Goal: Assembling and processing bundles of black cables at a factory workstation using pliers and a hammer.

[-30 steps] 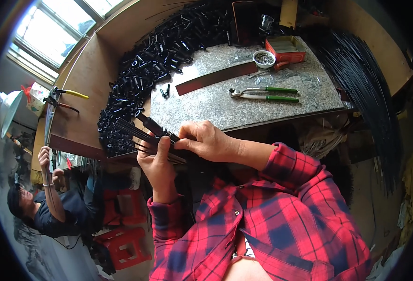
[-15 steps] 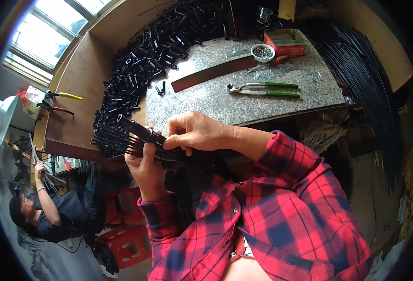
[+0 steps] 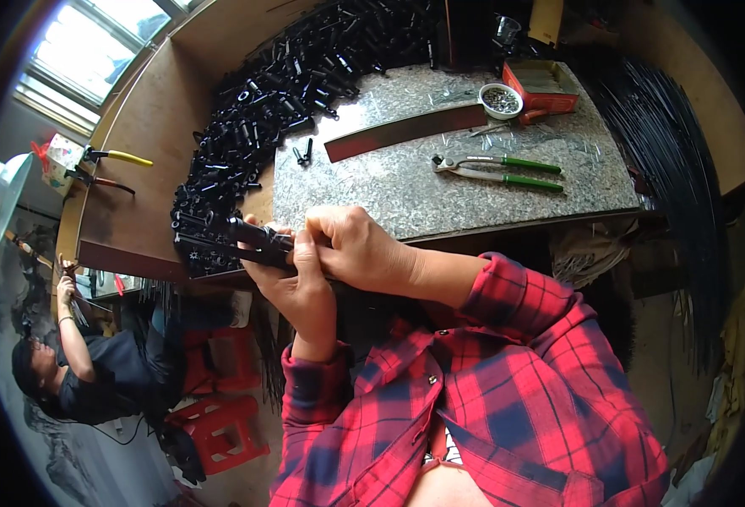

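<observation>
Just off the worktop's near edge, my left hand [image 3: 298,297] is closed round a black umbrella frame part [image 3: 258,241], a tube with thin black rods gathered about it. The rods now look foreshortened. Pressed against my left thumb, my right hand [image 3: 357,247] pinches at the part's right end. Its fingertips are partly hidden, and whatever small piece may lie between them does not show. Left of both hands is a heap of black plastic tube pieces [image 3: 246,139].
On the speckled worktop [image 3: 372,198] lie green-handled pincers [image 3: 499,169], a dark flat strip [image 3: 406,131] and a white bowl of small metal bits [image 3: 501,101] beside a red box [image 3: 543,87]. Long black rods [image 3: 668,160] hang at right. Another person [image 3: 94,372] works at far left.
Both my hands have shifted slightly right. The frame part has turned, so its rods no longer fan out to the left. The view has swung a little left.
</observation>
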`<move>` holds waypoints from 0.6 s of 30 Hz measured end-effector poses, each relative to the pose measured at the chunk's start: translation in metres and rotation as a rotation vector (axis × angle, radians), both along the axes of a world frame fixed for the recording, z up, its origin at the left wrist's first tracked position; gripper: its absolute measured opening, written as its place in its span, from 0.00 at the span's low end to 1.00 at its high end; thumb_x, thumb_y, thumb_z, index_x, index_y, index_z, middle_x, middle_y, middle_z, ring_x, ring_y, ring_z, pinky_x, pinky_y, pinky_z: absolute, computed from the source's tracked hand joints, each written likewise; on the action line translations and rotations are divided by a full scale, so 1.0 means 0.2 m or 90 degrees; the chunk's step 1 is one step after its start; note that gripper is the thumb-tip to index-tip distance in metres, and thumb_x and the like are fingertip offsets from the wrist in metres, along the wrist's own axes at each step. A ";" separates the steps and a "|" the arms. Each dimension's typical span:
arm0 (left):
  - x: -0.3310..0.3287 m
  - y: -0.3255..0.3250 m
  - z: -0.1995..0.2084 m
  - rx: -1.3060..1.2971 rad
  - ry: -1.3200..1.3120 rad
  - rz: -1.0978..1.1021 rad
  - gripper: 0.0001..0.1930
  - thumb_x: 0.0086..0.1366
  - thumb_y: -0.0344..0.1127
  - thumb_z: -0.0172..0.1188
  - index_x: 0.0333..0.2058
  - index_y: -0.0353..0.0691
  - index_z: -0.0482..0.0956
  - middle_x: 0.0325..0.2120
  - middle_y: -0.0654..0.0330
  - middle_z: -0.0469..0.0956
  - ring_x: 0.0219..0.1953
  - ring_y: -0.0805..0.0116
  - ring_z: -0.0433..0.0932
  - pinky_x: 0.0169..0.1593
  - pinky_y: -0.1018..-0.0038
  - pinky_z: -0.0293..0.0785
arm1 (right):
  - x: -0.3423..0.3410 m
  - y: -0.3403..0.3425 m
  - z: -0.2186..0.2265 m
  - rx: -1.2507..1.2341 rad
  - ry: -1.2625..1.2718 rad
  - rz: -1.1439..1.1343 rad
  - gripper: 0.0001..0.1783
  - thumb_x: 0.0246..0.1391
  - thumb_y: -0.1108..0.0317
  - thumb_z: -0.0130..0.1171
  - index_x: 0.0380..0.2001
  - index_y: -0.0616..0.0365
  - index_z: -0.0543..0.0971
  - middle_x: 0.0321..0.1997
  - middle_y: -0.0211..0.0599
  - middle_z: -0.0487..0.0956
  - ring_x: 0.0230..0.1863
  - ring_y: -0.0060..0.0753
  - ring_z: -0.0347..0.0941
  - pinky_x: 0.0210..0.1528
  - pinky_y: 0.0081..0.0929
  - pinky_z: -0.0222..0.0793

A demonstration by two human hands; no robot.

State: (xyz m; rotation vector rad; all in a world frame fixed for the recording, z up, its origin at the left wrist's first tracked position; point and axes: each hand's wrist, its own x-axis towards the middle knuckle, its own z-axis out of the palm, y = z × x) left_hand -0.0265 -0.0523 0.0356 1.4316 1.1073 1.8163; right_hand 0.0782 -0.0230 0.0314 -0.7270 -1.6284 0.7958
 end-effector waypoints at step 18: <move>-0.16 -0.01 -0.02 -0.077 0.034 -0.110 0.11 0.62 0.22 0.56 0.42 0.36 0.66 0.35 0.62 0.69 0.37 0.77 0.69 0.44 0.81 0.67 | 0.03 0.02 -0.09 -0.249 -0.003 0.157 0.10 0.52 0.67 0.63 0.27 0.63 0.75 0.25 0.32 0.76 0.31 0.17 0.70 0.33 0.20 0.67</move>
